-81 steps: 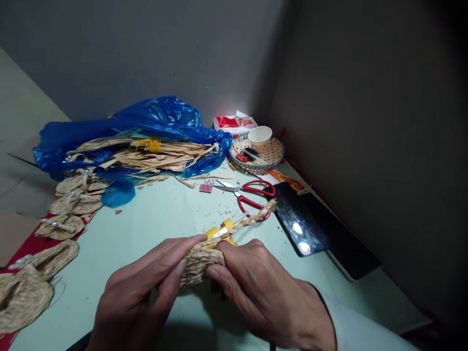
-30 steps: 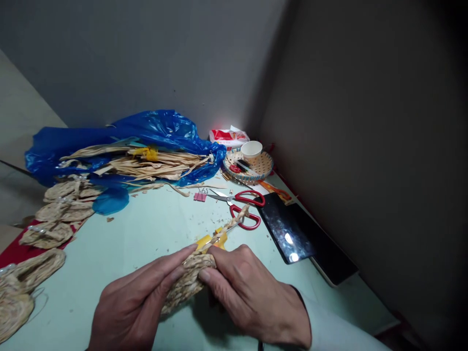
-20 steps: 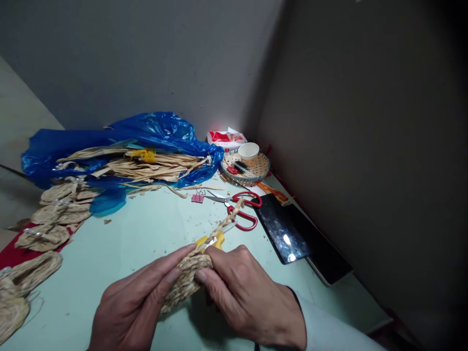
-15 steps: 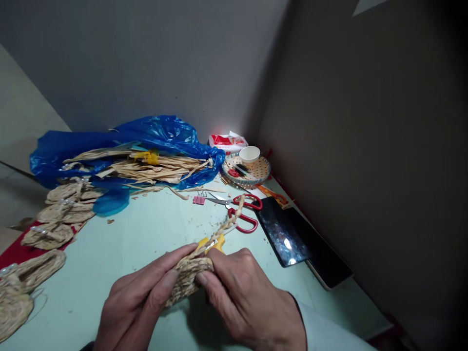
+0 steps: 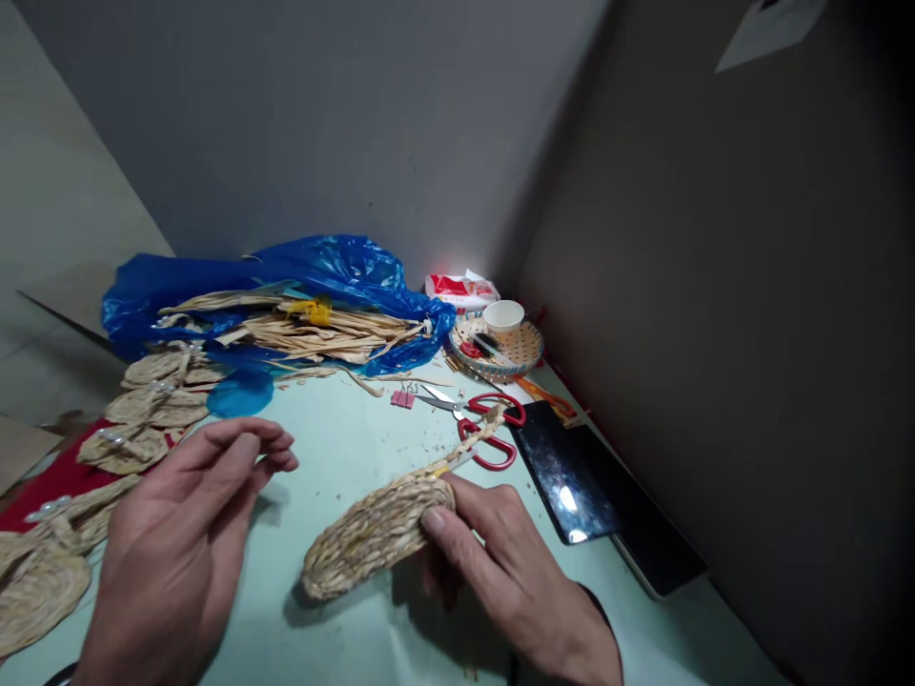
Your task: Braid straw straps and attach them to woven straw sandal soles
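My right hand (image 5: 511, 562) grips a flat, oval sole of coiled braided straw (image 5: 378, 534) at its right end, thumb on top. The sole is held tilted above the table. A loose tail of braid (image 5: 464, 443) runs from its far edge up toward the scissors (image 5: 472, 419). Beside that tail a thin white rod (image 5: 458, 461) shows, its lower end hidden behind the sole. My left hand (image 5: 193, 514) is raised to the left, apart from the sole, fingers loosely bent, with nothing visible in them.
Small straw slippers (image 5: 153, 405) with pearly beads line the left edge. Behind lies a blue plastic bag (image 5: 343, 262) with straw strips (image 5: 321, 333). A pink binder clip (image 5: 402, 399), a woven basket (image 5: 529, 353) with a white cup (image 5: 504, 314), and dark phones (image 5: 564, 486) lie farther right.
My left hand has let go of the sole and moved left. My right hand still holds the sole, now more fully in view. A yellow object behind it is almost hidden.
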